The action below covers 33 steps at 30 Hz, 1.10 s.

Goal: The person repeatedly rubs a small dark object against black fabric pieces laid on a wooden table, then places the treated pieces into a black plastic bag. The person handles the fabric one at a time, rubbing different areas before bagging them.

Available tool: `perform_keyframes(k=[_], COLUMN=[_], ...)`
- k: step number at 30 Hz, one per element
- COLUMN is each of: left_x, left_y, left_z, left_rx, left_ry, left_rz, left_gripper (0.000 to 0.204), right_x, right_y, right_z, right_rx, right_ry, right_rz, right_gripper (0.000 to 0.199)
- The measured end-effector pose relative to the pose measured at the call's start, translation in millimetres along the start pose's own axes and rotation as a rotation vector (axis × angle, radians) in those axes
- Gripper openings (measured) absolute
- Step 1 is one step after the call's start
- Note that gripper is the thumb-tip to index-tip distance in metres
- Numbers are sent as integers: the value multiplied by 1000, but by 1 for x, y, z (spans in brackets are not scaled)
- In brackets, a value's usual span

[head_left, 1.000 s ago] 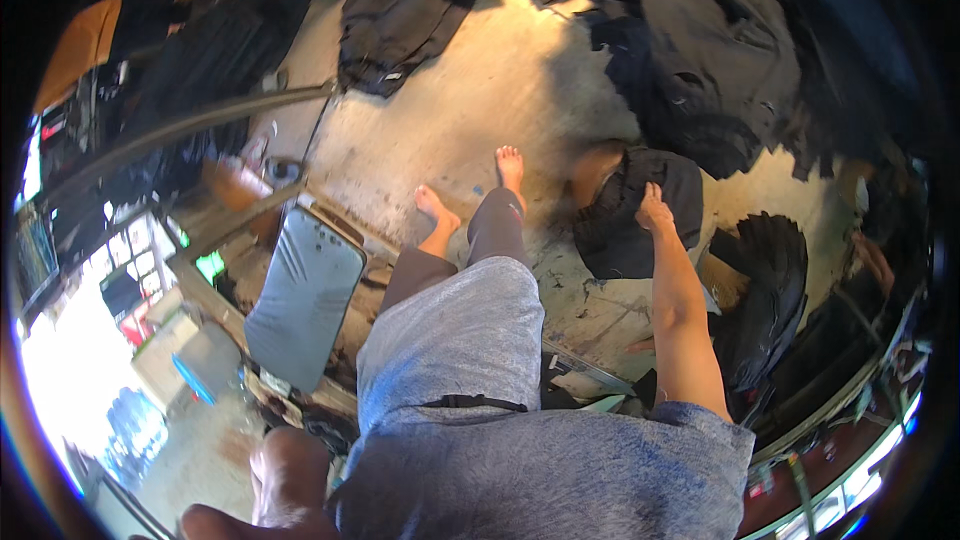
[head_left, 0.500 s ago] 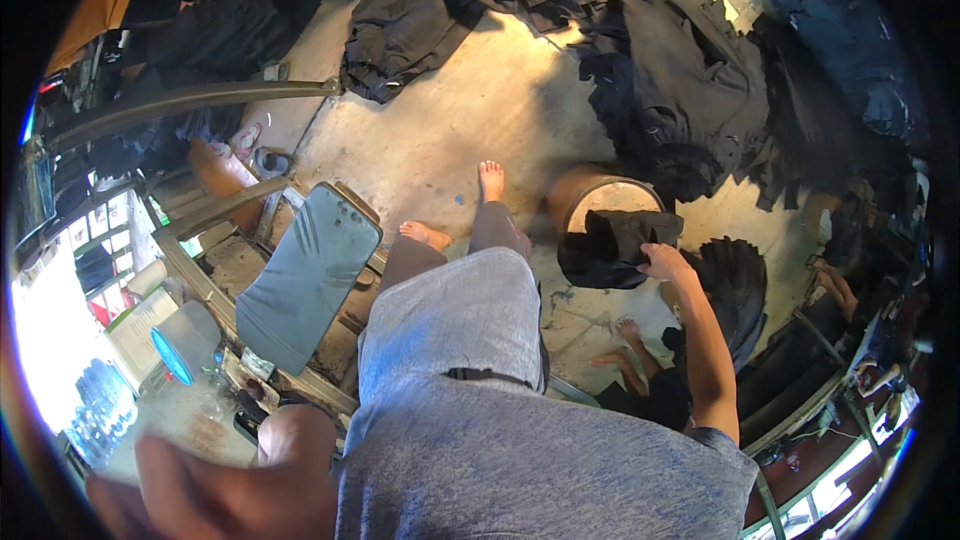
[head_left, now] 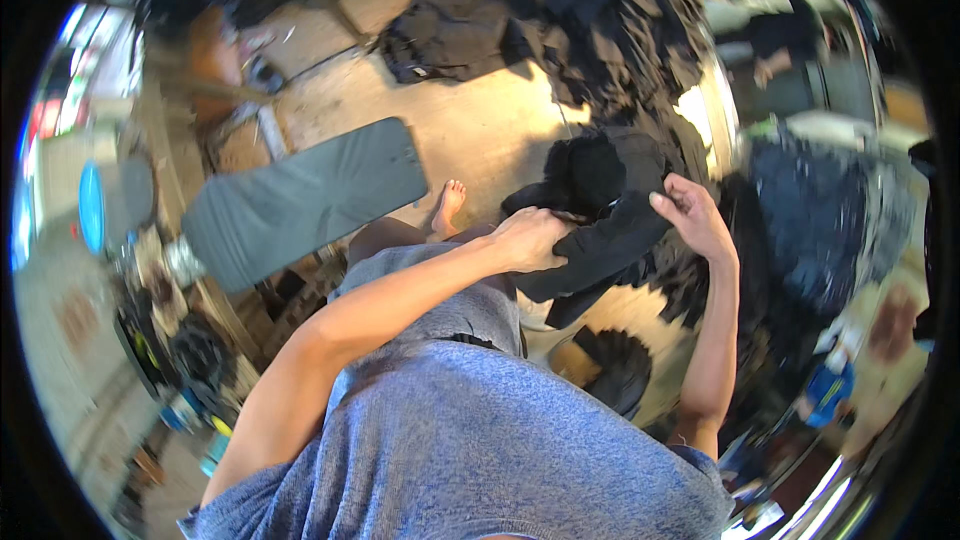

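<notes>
A black cloth garment [head_left: 612, 240] hangs in folds between my two hands, in front of my lap and to the right. My left hand [head_left: 535, 239] reaches across my body, its fingers closed on the garment's near left part. At the garment's right edge, my right hand [head_left: 694, 220] pinches the cloth between thumb and curled fingers; some of those fingertips are hidden. The garment's exact kind cannot be made out. Behind it, more dark cloth blends into the same black.
A grey padded board [head_left: 310, 202] slants at my left. Heaped dark garments [head_left: 630, 30] cover the floor ahead, with one garment [head_left: 455, 35] spread apart. A dark blue wrapped bundle [head_left: 812, 225] stands at right. A round container [head_left: 578, 360] with black cloth sits below the garment.
My left hand has come up from the lower left and taken hold of the black garment. My right hand has lifted the garment off the round container. The view has turned.
</notes>
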State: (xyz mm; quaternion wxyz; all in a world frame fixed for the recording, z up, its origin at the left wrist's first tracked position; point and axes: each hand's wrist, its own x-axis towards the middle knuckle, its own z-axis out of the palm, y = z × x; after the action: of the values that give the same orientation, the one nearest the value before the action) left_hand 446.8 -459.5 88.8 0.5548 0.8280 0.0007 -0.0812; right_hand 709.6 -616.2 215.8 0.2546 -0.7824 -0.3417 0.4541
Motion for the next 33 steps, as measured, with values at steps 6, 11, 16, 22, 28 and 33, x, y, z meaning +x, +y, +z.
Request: perform_keyframes(k=[6,11,16,22,28,33], left_x=[-66,-176,-332,-503,-588,-668], left_y=[-68,-87,-109,-107,-114,-141], left_z=[-21,-71,-109,-113,-113,-136], left_rx=[-560,-856,-776,-549,-730,-469], left_ry=[-60,376,622,668,842,821], left_rz=[-403,-456,-745,-1014,-663,-1020], left_gripper=[68,70,106,94,59,48], right_x=[230,357,375,341,285,230], right_y=[-40,-171,-325,-422,-471,-465], right_z=[93,233,387,580,660,664], right_rx=[-228,-306,-344,-583,-663,-60], right_ry=[-387,-543,-661,-646,-536,-188], right_rz=[-318,-482,-694,-981,-968,-1111], right_gripper=[35,40,42,50,62,38])
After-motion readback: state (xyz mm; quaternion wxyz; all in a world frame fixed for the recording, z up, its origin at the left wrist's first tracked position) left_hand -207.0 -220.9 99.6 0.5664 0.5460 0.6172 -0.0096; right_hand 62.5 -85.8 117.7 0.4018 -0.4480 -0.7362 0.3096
